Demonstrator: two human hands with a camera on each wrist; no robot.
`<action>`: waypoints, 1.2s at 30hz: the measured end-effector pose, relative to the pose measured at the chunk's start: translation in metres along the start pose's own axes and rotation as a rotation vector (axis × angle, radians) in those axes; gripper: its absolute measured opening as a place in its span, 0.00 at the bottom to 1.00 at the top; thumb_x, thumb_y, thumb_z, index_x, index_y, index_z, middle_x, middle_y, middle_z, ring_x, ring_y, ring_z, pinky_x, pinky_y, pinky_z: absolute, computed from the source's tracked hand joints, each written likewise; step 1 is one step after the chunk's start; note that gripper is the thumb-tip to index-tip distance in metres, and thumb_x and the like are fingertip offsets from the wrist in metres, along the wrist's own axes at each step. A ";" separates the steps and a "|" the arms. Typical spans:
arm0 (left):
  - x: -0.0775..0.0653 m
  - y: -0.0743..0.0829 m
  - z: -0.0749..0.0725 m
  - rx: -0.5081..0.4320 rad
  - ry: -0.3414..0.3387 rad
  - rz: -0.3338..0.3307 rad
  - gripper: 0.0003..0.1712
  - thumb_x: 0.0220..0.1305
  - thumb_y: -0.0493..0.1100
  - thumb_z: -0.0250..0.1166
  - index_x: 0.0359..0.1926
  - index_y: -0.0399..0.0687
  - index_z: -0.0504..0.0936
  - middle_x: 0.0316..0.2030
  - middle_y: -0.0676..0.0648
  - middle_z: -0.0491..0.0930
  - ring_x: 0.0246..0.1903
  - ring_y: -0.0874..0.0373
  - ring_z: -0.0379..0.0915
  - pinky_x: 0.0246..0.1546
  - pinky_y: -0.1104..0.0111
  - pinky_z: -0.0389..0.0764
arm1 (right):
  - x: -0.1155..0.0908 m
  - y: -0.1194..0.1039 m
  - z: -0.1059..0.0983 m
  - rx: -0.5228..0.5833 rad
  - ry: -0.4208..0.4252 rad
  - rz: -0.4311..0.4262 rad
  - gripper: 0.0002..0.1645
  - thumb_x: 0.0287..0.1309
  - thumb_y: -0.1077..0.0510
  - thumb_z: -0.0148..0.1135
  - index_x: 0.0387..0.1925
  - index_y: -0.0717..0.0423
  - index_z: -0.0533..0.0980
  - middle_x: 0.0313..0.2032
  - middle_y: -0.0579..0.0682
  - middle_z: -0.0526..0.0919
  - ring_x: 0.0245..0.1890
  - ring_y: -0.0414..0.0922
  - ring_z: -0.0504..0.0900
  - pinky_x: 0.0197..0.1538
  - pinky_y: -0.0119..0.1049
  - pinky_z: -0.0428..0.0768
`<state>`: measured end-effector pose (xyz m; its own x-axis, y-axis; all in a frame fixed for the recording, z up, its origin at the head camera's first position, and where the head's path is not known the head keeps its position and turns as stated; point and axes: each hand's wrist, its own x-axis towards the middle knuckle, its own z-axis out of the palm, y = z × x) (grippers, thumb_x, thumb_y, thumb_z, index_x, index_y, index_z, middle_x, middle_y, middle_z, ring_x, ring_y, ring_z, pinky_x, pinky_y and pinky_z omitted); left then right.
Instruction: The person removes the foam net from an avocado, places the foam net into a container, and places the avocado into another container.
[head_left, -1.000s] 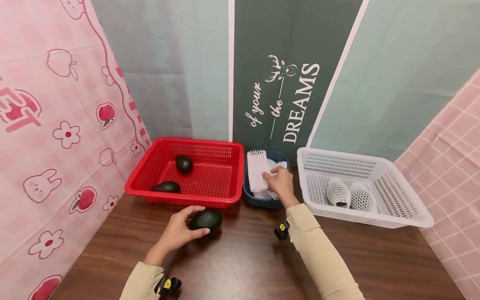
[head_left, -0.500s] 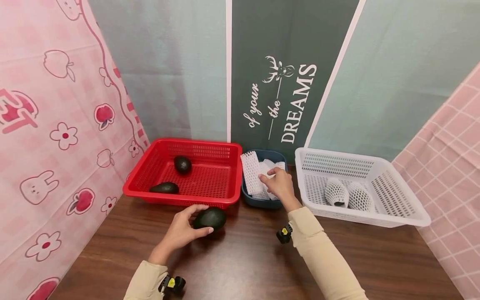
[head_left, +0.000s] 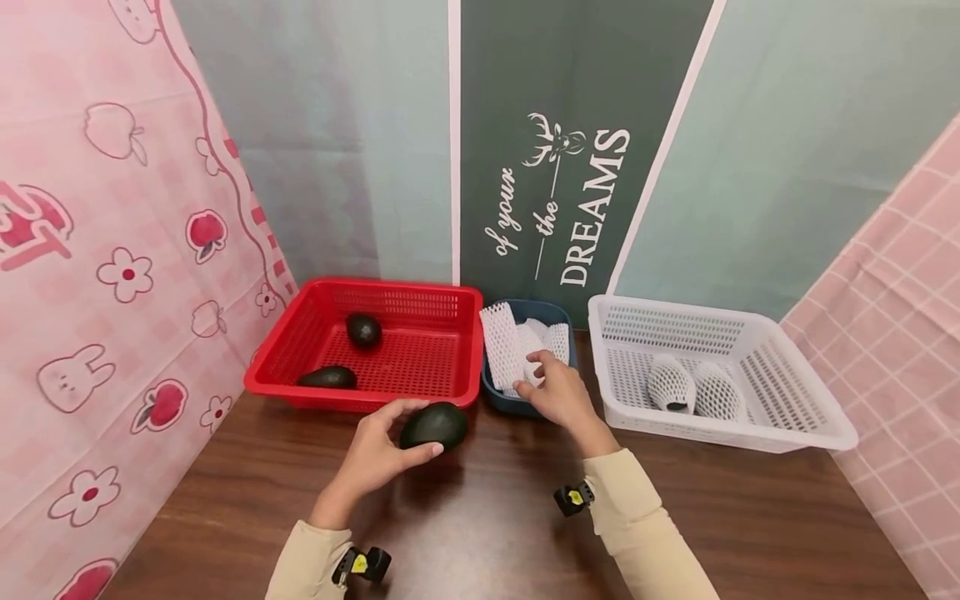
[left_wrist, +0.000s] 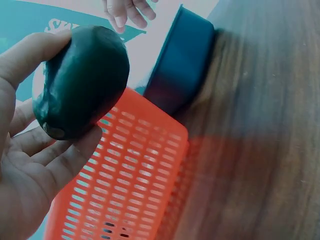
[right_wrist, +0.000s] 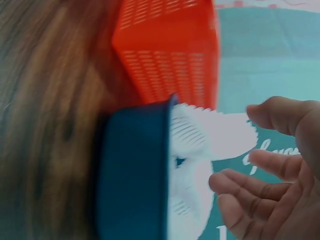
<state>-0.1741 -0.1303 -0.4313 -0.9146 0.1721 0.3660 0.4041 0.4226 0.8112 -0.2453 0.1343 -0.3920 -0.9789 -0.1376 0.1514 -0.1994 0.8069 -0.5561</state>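
Observation:
My left hand [head_left: 382, 442] grips a dark green avocado [head_left: 435, 426] between thumb and fingers, in front of the red basket's near wall. In the left wrist view the avocado [left_wrist: 82, 82] appears raised above the wooden table. My right hand [head_left: 561, 392] is over the near side of a small blue bin [head_left: 517, 406], its fingers parted and bent with nothing between them. White foam net sleeves [head_left: 501, 343] fill this bin, one leaning on its left rim. The right wrist view shows the thumb and fingers of the right hand [right_wrist: 280, 175] apart from the sleeves [right_wrist: 225, 132].
At the left stands a red basket [head_left: 405, 400] with two avocados [head_left: 364, 331] inside. On the right, a white basket [head_left: 795, 433] holds two avocados in foam nets [head_left: 671, 385]. All stand on a brown wooden table [head_left: 487, 517], with cloth hangings behind and at both sides.
My right hand has let go of a foam net sleeve, which now leans left in the bin, and has drawn back slightly. My left hand has moved the avocado rightward and a little up.

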 end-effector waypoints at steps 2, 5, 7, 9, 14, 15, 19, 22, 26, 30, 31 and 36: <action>0.002 0.002 -0.002 0.007 0.004 0.023 0.30 0.35 0.57 0.70 0.44 0.59 0.74 0.36 0.60 0.75 0.32 0.64 0.70 0.31 0.68 0.72 | -0.002 -0.004 -0.002 -0.013 -0.020 -0.015 0.28 0.42 0.49 0.63 0.46 0.56 0.69 0.37 0.56 0.77 0.34 0.48 0.75 0.35 0.43 0.73; 0.006 0.007 -0.006 0.018 0.022 0.027 0.30 0.36 0.57 0.70 0.45 0.58 0.74 0.36 0.58 0.75 0.33 0.62 0.70 0.30 0.66 0.72 | -0.004 -0.011 -0.005 -0.017 -0.048 -0.047 0.28 0.42 0.49 0.64 0.46 0.56 0.69 0.38 0.56 0.76 0.35 0.48 0.75 0.37 0.44 0.73; 0.009 0.010 -0.008 0.020 0.041 0.011 0.31 0.35 0.57 0.70 0.45 0.59 0.74 0.36 0.57 0.75 0.33 0.61 0.69 0.29 0.64 0.72 | -0.004 -0.014 -0.005 -0.023 -0.058 -0.074 0.28 0.41 0.49 0.63 0.46 0.56 0.70 0.39 0.56 0.76 0.36 0.49 0.75 0.38 0.44 0.73; 0.012 0.013 -0.009 0.022 0.062 -0.007 0.31 0.34 0.58 0.70 0.45 0.59 0.75 0.37 0.57 0.75 0.34 0.61 0.69 0.29 0.63 0.72 | -0.005 -0.017 -0.005 -0.029 -0.063 -0.102 0.27 0.41 0.49 0.63 0.45 0.56 0.70 0.38 0.56 0.76 0.36 0.49 0.75 0.38 0.43 0.73; 0.020 0.015 -0.009 0.045 0.128 -0.009 0.31 0.34 0.57 0.70 0.44 0.57 0.75 0.38 0.58 0.74 0.38 0.63 0.68 0.34 0.63 0.71 | -0.002 -0.021 -0.001 -0.025 -0.057 -0.196 0.25 0.42 0.50 0.63 0.43 0.55 0.72 0.38 0.54 0.76 0.36 0.48 0.74 0.39 0.40 0.72; 0.021 0.015 -0.008 0.053 0.139 -0.003 0.31 0.35 0.57 0.70 0.45 0.56 0.75 0.39 0.58 0.74 0.38 0.64 0.68 0.35 0.63 0.71 | -0.001 -0.022 -0.001 -0.025 -0.060 -0.215 0.25 0.42 0.49 0.63 0.43 0.55 0.73 0.39 0.54 0.76 0.37 0.48 0.73 0.39 0.40 0.72; 0.028 0.014 -0.006 0.085 0.176 0.002 0.32 0.36 0.56 0.70 0.46 0.52 0.74 0.40 0.56 0.74 0.39 0.62 0.67 0.35 0.62 0.71 | 0.002 -0.027 0.002 -0.043 -0.085 -0.266 0.26 0.41 0.49 0.63 0.44 0.55 0.73 0.40 0.53 0.75 0.40 0.46 0.72 0.42 0.40 0.71; 0.032 0.013 -0.004 0.094 0.190 -0.011 0.33 0.37 0.55 0.70 0.47 0.50 0.73 0.40 0.55 0.74 0.40 0.61 0.67 0.35 0.62 0.70 | 0.004 -0.032 0.003 -0.076 -0.106 -0.285 0.27 0.40 0.47 0.63 0.44 0.54 0.73 0.40 0.52 0.75 0.39 0.44 0.71 0.41 0.39 0.71; 0.038 0.012 -0.004 0.101 0.203 -0.027 0.32 0.38 0.54 0.70 0.47 0.51 0.73 0.40 0.54 0.73 0.39 0.61 0.67 0.36 0.62 0.69 | 0.006 -0.040 0.004 -0.167 -0.107 -0.299 0.28 0.39 0.45 0.64 0.44 0.51 0.73 0.41 0.50 0.74 0.40 0.43 0.71 0.40 0.38 0.72; 0.044 0.007 -0.004 0.132 0.215 -0.035 0.31 0.39 0.53 0.70 0.47 0.50 0.73 0.41 0.51 0.73 0.40 0.58 0.67 0.37 0.61 0.69 | 0.006 -0.045 0.006 -0.253 -0.088 -0.312 0.29 0.38 0.44 0.64 0.44 0.51 0.73 0.41 0.50 0.73 0.39 0.43 0.71 0.38 0.40 0.73; 0.046 0.006 -0.004 0.147 0.218 -0.035 0.31 0.39 0.52 0.70 0.48 0.49 0.73 0.42 0.50 0.73 0.40 0.57 0.67 0.37 0.60 0.69 | 0.006 -0.046 0.006 -0.267 -0.082 -0.317 0.29 0.38 0.43 0.64 0.44 0.51 0.73 0.40 0.50 0.73 0.39 0.43 0.71 0.38 0.40 0.73; 0.052 0.003 -0.005 0.223 0.228 -0.014 0.32 0.40 0.50 0.70 0.49 0.46 0.73 0.45 0.45 0.70 0.44 0.51 0.65 0.41 0.57 0.65 | 0.005 -0.045 0.009 -0.295 -0.051 -0.326 0.27 0.38 0.43 0.64 0.42 0.50 0.74 0.39 0.49 0.73 0.37 0.43 0.71 0.36 0.40 0.73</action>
<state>-0.2207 -0.1249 -0.4075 -0.8830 -0.0281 0.4685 0.3551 0.6127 0.7061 -0.2421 0.0923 -0.3739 -0.8696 -0.4339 0.2356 -0.4835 0.8452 -0.2278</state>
